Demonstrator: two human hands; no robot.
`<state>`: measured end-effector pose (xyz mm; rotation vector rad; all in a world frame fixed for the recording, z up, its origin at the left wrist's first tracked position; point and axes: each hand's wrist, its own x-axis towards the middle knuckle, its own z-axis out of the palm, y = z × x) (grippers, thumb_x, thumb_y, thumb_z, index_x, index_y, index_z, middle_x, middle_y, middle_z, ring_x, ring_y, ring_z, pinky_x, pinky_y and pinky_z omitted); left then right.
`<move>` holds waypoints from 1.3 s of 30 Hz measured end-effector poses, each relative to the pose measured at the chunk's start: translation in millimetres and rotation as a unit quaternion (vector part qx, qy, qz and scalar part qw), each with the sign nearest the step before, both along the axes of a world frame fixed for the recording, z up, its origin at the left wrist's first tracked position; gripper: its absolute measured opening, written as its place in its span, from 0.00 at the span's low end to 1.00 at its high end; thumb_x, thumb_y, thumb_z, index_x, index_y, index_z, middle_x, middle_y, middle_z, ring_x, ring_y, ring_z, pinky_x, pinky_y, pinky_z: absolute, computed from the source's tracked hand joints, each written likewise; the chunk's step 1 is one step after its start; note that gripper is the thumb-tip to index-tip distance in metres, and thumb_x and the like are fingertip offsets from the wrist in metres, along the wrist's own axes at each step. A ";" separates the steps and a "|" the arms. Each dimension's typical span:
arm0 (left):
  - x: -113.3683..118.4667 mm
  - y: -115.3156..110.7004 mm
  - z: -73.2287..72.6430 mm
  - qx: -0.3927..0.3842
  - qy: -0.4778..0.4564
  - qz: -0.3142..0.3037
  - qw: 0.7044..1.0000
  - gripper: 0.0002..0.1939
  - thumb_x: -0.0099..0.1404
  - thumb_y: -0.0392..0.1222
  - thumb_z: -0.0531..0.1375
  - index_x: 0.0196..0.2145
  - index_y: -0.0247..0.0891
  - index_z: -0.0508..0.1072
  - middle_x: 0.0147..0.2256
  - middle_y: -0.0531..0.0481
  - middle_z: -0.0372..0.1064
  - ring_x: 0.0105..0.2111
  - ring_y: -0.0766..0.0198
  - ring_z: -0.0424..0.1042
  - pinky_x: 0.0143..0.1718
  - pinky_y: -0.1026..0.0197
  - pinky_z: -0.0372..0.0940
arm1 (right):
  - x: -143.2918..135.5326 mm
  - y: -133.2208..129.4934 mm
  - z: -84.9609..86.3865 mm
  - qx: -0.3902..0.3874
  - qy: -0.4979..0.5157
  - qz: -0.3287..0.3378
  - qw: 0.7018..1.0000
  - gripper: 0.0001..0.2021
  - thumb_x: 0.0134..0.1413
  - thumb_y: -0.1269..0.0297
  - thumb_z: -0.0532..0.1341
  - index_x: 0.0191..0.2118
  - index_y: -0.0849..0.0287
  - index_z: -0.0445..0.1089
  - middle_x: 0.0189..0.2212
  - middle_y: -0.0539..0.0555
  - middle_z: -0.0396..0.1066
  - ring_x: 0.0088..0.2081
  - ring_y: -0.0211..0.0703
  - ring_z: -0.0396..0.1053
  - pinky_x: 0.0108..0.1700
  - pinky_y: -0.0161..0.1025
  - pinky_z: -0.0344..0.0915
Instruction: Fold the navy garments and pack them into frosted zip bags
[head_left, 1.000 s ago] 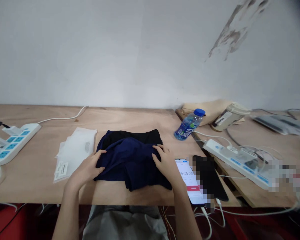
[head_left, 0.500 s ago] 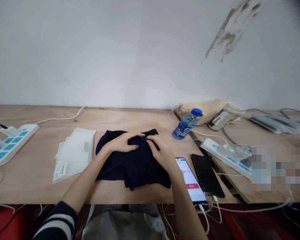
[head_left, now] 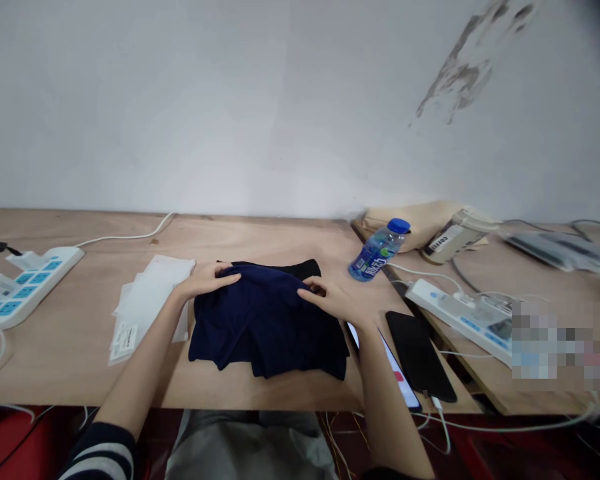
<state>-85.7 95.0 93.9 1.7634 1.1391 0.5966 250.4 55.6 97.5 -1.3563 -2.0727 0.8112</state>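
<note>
While both hands are lying on the cloth, these lines are telling what is showing:

Garment: a dark navy garment (head_left: 267,320) is lying folded near the front edge of the wooden worktop (head_left: 70,333), with a black layer peeking out along its far edge.
Left hand: the left hand (head_left: 205,281) is resting on the garment's far left corner, fingers stretched flat on the fabric, not clenching it.
Right hand: the right hand (head_left: 333,300) is pressing on the garment's right side; its fingers (head_left: 313,288) are bending slightly at the top fold, and whether they are pinching cloth I cannot tell.
Packets: white plastic packets (head_left: 147,303) are lying just left of the garment, touching its edge.
Phones: a lit phone (head_left: 397,377) is showing partly under the right forearm, beside a dark phone (head_left: 420,353).
Bottle: a blue-capped bottle (head_left: 379,250) is leaning to the right, apart from the garment.
Power strips: a power strip (head_left: 23,287) is sitting far left, another power strip (head_left: 460,317) on the right.
</note>
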 end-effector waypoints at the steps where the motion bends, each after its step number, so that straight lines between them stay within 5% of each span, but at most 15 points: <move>1: -2.7 -2.2 -4.1 -0.005 -0.007 0.015 1.000 0.20 0.60 0.58 0.60 0.40 0.38 0.75 0.40 0.48 0.76 0.42 0.56 0.72 0.41 0.59 0.66 | 3.2 -1.0 -4.3 -0.015 0.005 0.009 1.000 0.17 0.55 0.47 0.60 0.38 0.57 0.73 0.32 0.52 0.73 0.34 0.44 0.69 0.37 0.39 0.65; 5: -12.2 -9.9 -15.5 -0.019 -0.070 0.048 0.996 0.18 0.60 0.56 0.61 0.38 0.38 0.73 0.36 0.49 0.74 0.38 0.59 0.71 0.38 0.61 0.65 | 13.4 -6.0 -15.0 0.002 0.056 -0.007 0.998 0.15 0.57 0.50 0.59 0.37 0.57 0.71 0.34 0.52 0.73 0.38 0.45 0.70 0.41 0.41 0.66; 9: -16.7 -19.0 -11.5 -0.042 -0.127 0.073 0.988 0.17 0.58 0.53 0.63 0.38 0.38 0.73 0.33 0.51 0.73 0.34 0.62 0.71 0.36 0.63 0.64 | 13.0 -11.5 -1.9 0.090 0.107 -0.096 0.986 0.14 0.60 0.51 0.56 0.35 0.57 0.70 0.29 0.51 0.70 0.32 0.43 0.68 0.35 0.38 0.65; 12: -14.7 -28.5 3.6 -0.065 -0.179 0.122 0.974 0.18 0.55 0.52 0.65 0.39 0.38 0.75 0.35 0.50 0.75 0.36 0.61 0.73 0.35 0.64 0.66 | 9.3 -24.0 24.7 0.073 0.146 -0.126 0.979 0.15 0.59 0.50 0.58 0.38 0.57 0.70 0.28 0.51 0.70 0.29 0.41 0.67 0.28 0.35 0.63; 18: -18.9 -47.3 49.2 -0.091 -0.276 0.257 0.922 0.16 0.50 0.47 0.68 0.37 0.39 0.80 0.40 0.50 0.79 0.43 0.56 0.75 0.44 0.61 0.70 | 22.4 -38.4 77.1 -0.110 0.272 -0.078 0.953 0.21 0.49 0.47 0.66 0.45 0.54 0.71 0.32 0.52 0.75 0.30 0.41 0.72 0.28 0.34 0.66; 23: -34.6 -59.3 75.9 -0.163 -0.245 0.234 0.927 0.11 0.50 0.46 0.68 0.31 0.39 0.81 0.36 0.49 0.79 0.42 0.52 0.77 0.44 0.56 0.73 | 42.2 -14.4 78.9 -0.074 0.248 -0.069 0.963 0.24 0.38 0.38 0.68 0.35 0.53 0.75 0.37 0.54 0.77 0.39 0.50 0.74 0.40 0.40 0.71; 26: -35.9 -51.3 79.3 -0.171 -0.233 0.188 0.939 0.13 0.52 0.48 0.67 0.34 0.39 0.81 0.37 0.47 0.79 0.42 0.52 0.77 0.43 0.56 0.73 | 44.3 -13.5 66.6 -0.109 0.255 -0.050 0.960 0.24 0.40 0.40 0.67 0.38 0.54 0.75 0.41 0.55 0.77 0.44 0.52 0.73 0.46 0.42 0.71; 31: -19.0 2.6 51.0 -0.090 -0.020 0.081 0.992 0.17 0.53 0.52 0.66 0.35 0.36 0.79 0.35 0.43 0.78 0.37 0.56 0.76 0.37 0.60 0.70 | 39.0 -5.4 28.9 -0.209 0.270 -0.058 0.938 0.22 0.49 0.50 0.66 0.49 0.54 0.72 0.39 0.55 0.76 0.36 0.44 0.74 0.35 0.36 0.70; 34: -0.8 32.7 19.8 0.008 0.095 0.133 0.986 0.16 0.55 0.49 0.64 0.37 0.35 0.76 0.31 0.46 0.76 0.32 0.58 0.75 0.34 0.60 0.68 | 34.8 24.6 -3.5 -0.105 0.154 -0.139 0.973 0.18 0.46 0.51 0.66 0.37 0.60 0.75 0.27 0.54 0.74 0.27 0.42 0.70 0.26 0.35 0.65; 39: 20.6 47.3 -17.3 0.093 0.170 0.195 0.961 0.12 0.61 0.44 0.60 0.40 0.38 0.74 0.37 0.45 0.76 0.40 0.56 0.74 0.42 0.58 0.65 | 25.9 69.9 -41.1 0.012 0.120 -0.188 0.975 0.13 0.47 0.56 0.62 0.34 0.60 0.73 0.33 0.56 0.75 0.36 0.46 0.72 0.38 0.40 0.68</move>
